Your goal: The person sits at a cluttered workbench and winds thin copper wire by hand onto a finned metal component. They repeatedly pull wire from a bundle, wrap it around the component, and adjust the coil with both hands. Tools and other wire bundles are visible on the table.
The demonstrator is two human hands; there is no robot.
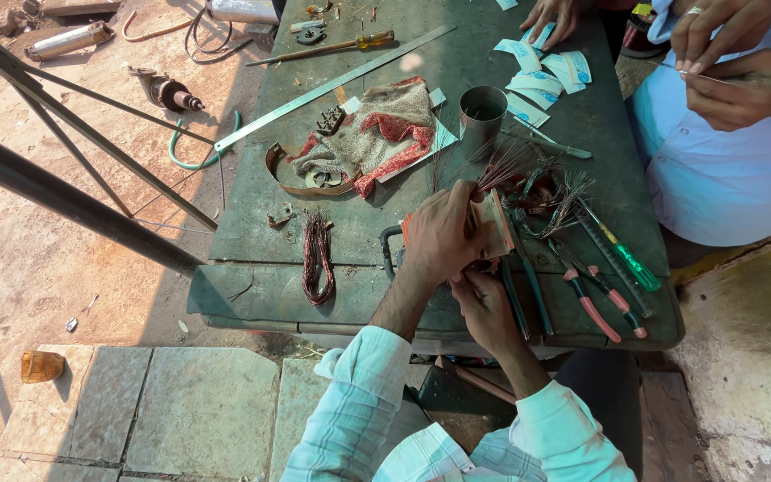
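In the centre of the frame, the left hand [439,234] is closed around a flat, reddish-brown block with a bundle of thin copper wires [495,223], held just above the dark green metal table [252,295]. The right hand [484,303] is directly below it, its fingers pinching the block's lower edge. The stiff wires fan out from the block towards the upper right, near a grey metal cylinder [482,114].

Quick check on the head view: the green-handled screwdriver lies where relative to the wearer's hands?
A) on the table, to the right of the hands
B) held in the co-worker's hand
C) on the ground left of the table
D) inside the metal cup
A: the green-handled screwdriver lies flat on the table, to the right of the left hand and right hand, next to the red-handled pliers.
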